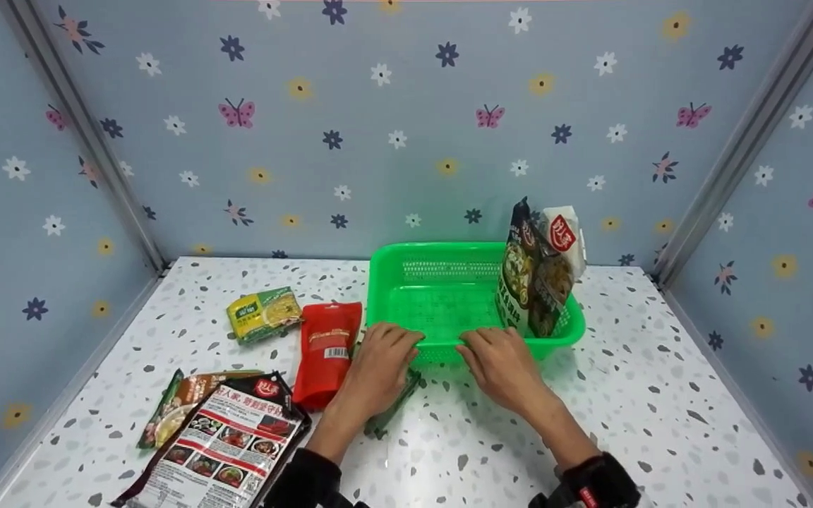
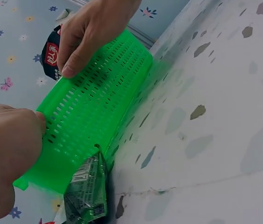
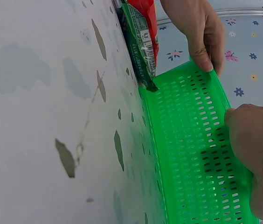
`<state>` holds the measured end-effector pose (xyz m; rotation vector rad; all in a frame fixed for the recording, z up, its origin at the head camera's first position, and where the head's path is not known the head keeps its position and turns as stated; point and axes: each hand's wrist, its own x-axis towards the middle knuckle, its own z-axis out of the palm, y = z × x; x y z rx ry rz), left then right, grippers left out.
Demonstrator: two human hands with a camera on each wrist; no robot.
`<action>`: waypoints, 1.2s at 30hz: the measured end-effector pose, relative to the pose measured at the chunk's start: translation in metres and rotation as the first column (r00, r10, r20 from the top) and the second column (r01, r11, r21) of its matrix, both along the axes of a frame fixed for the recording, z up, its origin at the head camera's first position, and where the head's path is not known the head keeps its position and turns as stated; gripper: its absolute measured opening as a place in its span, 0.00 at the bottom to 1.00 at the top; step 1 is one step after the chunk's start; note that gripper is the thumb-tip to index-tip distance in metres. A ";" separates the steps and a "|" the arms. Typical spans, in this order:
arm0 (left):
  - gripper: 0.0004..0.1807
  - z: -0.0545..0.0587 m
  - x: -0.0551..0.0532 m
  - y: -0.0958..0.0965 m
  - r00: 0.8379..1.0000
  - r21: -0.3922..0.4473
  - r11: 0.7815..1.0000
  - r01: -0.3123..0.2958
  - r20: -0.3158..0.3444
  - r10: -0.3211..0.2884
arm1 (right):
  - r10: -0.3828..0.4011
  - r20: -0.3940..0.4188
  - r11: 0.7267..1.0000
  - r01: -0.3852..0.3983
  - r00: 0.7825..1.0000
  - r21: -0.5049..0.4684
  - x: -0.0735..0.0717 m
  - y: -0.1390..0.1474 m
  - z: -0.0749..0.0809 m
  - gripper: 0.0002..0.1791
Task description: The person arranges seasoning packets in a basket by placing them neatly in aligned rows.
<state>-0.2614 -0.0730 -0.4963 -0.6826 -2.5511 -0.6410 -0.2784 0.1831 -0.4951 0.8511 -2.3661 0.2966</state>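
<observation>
A green plastic basket with slotted sides stands on the speckled table near the back wall. My left hand grips its near rim left of the middle, fingers curled over the edge and thumb outside. Farther right on that same rim, my right hand holds on the same way. Two food pouches stand upright in the basket's right end: a dark one and a brown one with a white top. Partly hidden below my left hand lies a dark green packet, close to the basket's near side.
Left of the basket lies a red pouch, with a yellow-green packet beyond it. A large black-edged pouch overlaps a brown-green packet at the front left. Flowered panels enclose the table's back and sides.
</observation>
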 end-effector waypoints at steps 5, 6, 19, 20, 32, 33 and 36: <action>0.23 0.024 0.012 -0.009 0.994 0.055 0.998 0.036 0.098 -0.041 | -0.007 0.007 1.000 0.007 1.000 0.004 0.000 -0.001 0.000 0.12; 0.24 0.030 0.015 -0.012 0.992 0.069 0.997 0.043 0.119 -0.051 | -0.008 0.006 1.000 0.008 1.000 0.003 0.000 0.000 0.000 0.12; 0.33 0.058 0.054 -0.113 0.985 0.106 0.986 -0.128 0.132 0.113 | 0.000 -0.017 1.000 0.000 1.000 -0.005 -0.001 0.000 -0.004 0.11; 0.34 0.057 0.058 -0.123 0.980 0.095 0.984 -0.151 0.142 0.137 | 0.002 -0.027 1.000 -0.002 1.000 -0.005 -0.002 0.000 -0.004 0.10; 0.42 0.027 0.103 -0.216 0.903 -0.089 0.943 -0.322 0.271 0.334 | 0.005 -0.031 1.000 -0.005 1.000 -0.006 -0.003 0.000 -0.003 0.11; 0.43 0.024 0.106 -0.222 0.892 -0.104 0.938 -0.331 0.288 0.347 | 0.003 -0.026 1.000 -0.004 1.000 -0.005 -0.003 0.000 -0.004 0.11; 0.50 0.016 0.113 -0.237 0.849 -0.162 0.918 -0.361 0.349 0.396 | 0.000 -0.014 1.000 0.000 1.000 -0.009 -0.002 0.000 -0.005 0.11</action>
